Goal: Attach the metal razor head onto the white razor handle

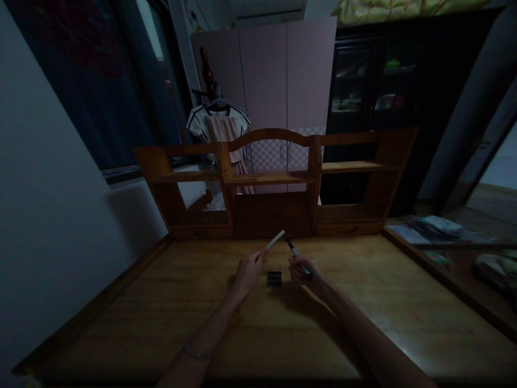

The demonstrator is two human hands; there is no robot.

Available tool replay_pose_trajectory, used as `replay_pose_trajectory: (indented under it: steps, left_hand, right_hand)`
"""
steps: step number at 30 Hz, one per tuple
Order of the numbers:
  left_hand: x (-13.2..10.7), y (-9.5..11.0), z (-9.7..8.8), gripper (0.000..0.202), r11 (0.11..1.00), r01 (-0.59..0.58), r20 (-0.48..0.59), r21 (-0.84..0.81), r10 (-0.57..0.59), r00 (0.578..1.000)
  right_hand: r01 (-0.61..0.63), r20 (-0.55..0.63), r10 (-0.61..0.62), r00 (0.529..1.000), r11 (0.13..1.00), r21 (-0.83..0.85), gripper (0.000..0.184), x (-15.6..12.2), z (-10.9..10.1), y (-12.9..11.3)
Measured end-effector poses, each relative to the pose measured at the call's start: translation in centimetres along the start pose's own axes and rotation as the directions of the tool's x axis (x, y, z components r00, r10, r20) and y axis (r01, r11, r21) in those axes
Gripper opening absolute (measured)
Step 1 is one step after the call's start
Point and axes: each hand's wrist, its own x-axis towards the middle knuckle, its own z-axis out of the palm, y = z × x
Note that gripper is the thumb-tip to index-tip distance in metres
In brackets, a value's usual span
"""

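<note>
My left hand [248, 269] is closed round the lower end of a thin white stick-like piece [275, 239] that points up and to the right. My right hand [301, 270] grips a slim dark tool with a pale handle [294, 250], its tip slanting up and left toward the white piece. The two tips are close together but apart, above the wooden desk [161, 302]. A small dark rectangular object [274, 278] lies on the desk between the two hands.
A wooden shelf unit [269, 180] stands at the back of the desk. A white wall runs along the left. Papers and magazines [434, 229] lie on a surface at the right. Pink wardrobe, hanging clothes and dark cabinet stand behind.
</note>
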Motion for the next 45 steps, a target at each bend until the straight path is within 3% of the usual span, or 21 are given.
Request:
replay_pose_trajectory:
  steps: [5, 9, 12, 20, 26, 30, 36, 42, 45]
  left_hand:
    - [0.1, -0.3, -0.9, 0.052, 0.997, -0.009, -0.082, -0.074, 0.002, 0.997]
    - [-0.3, 0.6, -0.8, 0.051, 0.986, -0.081, 0.011, -0.147, 0.084, 0.996]
    - [-0.4, 1.1, -0.4, 0.050, 0.988, -0.086, 0.053, -0.125, 0.094, 0.994]
    - [-0.3, 0.5, -0.5, 0.053, 0.997, -0.053, -0.030, -0.063, 0.051, 0.998]
    - [-0.3, 0.6, -0.5, 0.051, 0.994, -0.091, 0.021, -0.065, 0.092, 0.995]
    - [-0.2, 0.5, -0.7, 0.054, 0.998, -0.057, -0.039, -0.010, 0.057, 0.998]
    - [-0.3, 0.6, -0.6, 0.052, 0.994, -0.083, 0.022, -0.066, 0.085, 0.996]
    - [0.0, -0.1, -0.8, 0.058, 0.999, -0.018, -0.063, -0.026, 0.017, 0.998]
    - [-0.1, 0.1, -0.9, 0.055, 0.997, -0.056, -0.013, -0.060, 0.055, 0.998]
  right_hand:
    - [0.020, -0.007, -0.020, 1.000, 0.999, 0.026, 0.035, 0.0, 0.0, 0.0]
    - [0.027, -0.004, -0.027, 1.000, 0.999, 0.023, 0.035, 0.4, -0.4, 0.2]
    - [0.015, -0.004, -0.015, 1.000, 1.000, 0.023, 0.036, 0.6, -0.6, 0.4]
    - [0.028, -0.025, -0.027, 0.999, 0.999, 0.031, 0.032, 0.4, -0.5, 0.7]
    - [0.028, -0.008, -0.028, 1.000, 0.999, 0.033, 0.030, 0.4, -0.7, 0.5]
    - [0.015, -0.002, -0.015, 1.000, 1.000, 0.024, 0.032, 0.6, -1.0, 0.7]
    - [0.016, -0.003, -0.016, 1.000, 1.000, 0.025, 0.032, 0.5, -1.1, 0.7]
    - [0.023, -0.014, -0.023, 1.000, 1.000, 0.006, 0.033, 0.6, -1.1, 0.8]
    - [0.038, -0.023, -0.038, 0.999, 0.999, 0.010, 0.033, 0.5, -0.9, 0.7]
